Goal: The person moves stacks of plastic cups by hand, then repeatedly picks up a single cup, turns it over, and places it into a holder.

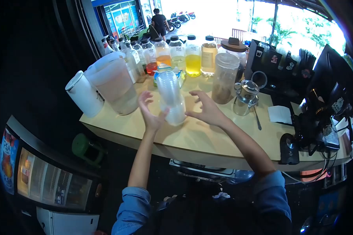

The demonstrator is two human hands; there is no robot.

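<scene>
The left hand (151,117) was spread wide, fingers curved, at one side of a stack of clear plastic cups (168,92), while the right hand (208,112) opened just as broadly on the other side. The thumbs came close to the plastic, though whether either one touched it could not be told. The stack was between the two hands, above the front half of a pale surface (208,137); whether its base rested there was unclear. Behind it was a colorful packet (182,78), backed by a row of dark-capped bottles that included one of yellow liquid (193,64). To the left stood a translucent pitcher (115,86) beside a white jug (84,94). To the right were a tall clear canister (225,76), a metal filter (247,91) on a glass, a spoon (257,118) and a white napkin (279,114).
</scene>
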